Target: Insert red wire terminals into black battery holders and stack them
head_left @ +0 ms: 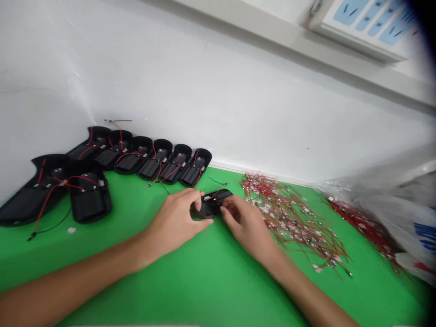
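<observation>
A black plastic housing [208, 208] with a red wire in it sits on the green table between my hands. My left hand [177, 217] grips its left end, thumb along the near edge and fingers over the far side. At the right end, my right hand [245, 221] has its thumb and fingertips pinched at the inside of the housing, by a thin red wire [229, 200]. What exactly those fingertips pinch is too small to make out. Just beyond the housing lies a thin dark wire [218, 181].
Several similar black housings [161, 159] with red wires line the wall, and two more housings [89, 200] stand at the left. A spread pile of red wire leads [296, 218] lies right of my right hand. Further right is a plastic bag [391, 222] with red wires.
</observation>
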{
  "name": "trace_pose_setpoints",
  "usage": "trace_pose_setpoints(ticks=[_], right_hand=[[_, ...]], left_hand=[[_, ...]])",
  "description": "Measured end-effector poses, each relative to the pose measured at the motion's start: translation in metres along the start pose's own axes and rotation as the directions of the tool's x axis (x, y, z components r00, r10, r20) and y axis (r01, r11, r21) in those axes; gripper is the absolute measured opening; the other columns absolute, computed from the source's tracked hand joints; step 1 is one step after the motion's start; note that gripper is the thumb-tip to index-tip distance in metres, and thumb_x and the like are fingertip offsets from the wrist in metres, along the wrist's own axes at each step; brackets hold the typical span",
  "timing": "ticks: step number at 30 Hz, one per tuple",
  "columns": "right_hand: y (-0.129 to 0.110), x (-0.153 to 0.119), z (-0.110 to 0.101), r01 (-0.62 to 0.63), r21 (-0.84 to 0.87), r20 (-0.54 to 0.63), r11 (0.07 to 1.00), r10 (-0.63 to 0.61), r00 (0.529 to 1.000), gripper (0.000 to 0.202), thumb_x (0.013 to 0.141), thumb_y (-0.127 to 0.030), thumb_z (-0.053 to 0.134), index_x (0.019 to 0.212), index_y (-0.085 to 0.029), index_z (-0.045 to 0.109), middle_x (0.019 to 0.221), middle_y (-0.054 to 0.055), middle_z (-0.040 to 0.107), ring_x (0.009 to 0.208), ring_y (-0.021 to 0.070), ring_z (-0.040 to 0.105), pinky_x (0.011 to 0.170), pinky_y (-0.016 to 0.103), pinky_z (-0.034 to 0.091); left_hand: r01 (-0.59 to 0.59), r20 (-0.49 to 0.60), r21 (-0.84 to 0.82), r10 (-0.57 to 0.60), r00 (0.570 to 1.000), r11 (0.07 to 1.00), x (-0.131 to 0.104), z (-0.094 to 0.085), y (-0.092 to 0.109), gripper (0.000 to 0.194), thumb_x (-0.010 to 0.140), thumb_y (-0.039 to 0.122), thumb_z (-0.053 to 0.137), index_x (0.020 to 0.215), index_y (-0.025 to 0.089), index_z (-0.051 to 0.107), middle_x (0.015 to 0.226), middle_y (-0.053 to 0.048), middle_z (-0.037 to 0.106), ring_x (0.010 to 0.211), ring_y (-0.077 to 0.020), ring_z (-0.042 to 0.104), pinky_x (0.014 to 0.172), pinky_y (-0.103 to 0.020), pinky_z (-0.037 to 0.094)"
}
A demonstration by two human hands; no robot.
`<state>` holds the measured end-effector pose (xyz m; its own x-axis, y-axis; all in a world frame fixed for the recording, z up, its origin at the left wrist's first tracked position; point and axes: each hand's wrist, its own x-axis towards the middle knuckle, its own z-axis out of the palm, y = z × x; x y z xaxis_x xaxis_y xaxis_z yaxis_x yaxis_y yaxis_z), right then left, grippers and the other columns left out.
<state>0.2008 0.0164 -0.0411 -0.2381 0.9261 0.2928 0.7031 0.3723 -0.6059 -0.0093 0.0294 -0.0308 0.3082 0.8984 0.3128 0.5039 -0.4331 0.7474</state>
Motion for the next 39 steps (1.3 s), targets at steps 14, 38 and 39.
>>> trace_pose_setpoints(ticks=[14,38,39], right_hand=[[-0.006,0.004,-0.003,0.183,-0.228,0.046,0.956,-0.177,0.983,0.009,0.099,-0.019,0.059,0.107,-0.017,0.063,0.094,0.006,0.065,0.08,0.0185,0.062,0.07,0.027,0.047],[0.009,0.013,-0.03,0.033,-0.096,0.092,0.995,-0.024,0.996,0.013,0.095,-0.021,0.05,0.085,-0.019,0.057,0.066,-0.002,0.056,0.058,0.0138,0.051,0.058,0.026,0.034],[0.009,0.013,-0.033,0.029,-0.114,0.117,0.993,-0.016,0.993,0.014,0.096,-0.022,0.049,0.085,-0.019,0.057,0.066,-0.002,0.057,0.057,0.0139,0.051,0.058,0.026,0.034]], left_hand=[[-0.014,0.035,0.026,0.013,0.999,1.0,-0.003,0.005,0.002,0.036,0.07,0.014,0.081,0.074,0.023,0.045,0.109,-0.005,0.071,0.102,-0.0274,0.069,0.089,-0.039,0.052],[-0.08,0.076,0.082,0.073,0.994,0.993,-0.008,0.005,0.001,0.037,0.075,0.02,0.08,0.077,0.022,0.044,0.123,-0.003,0.068,0.106,-0.0239,0.068,0.09,-0.035,0.051],[-0.078,0.078,0.083,0.072,0.994,0.993,-0.008,0.005,0.001,0.037,0.075,0.021,0.08,0.077,0.022,0.044,0.123,-0.003,0.068,0.106,-0.024,0.068,0.09,-0.035,0.051]])
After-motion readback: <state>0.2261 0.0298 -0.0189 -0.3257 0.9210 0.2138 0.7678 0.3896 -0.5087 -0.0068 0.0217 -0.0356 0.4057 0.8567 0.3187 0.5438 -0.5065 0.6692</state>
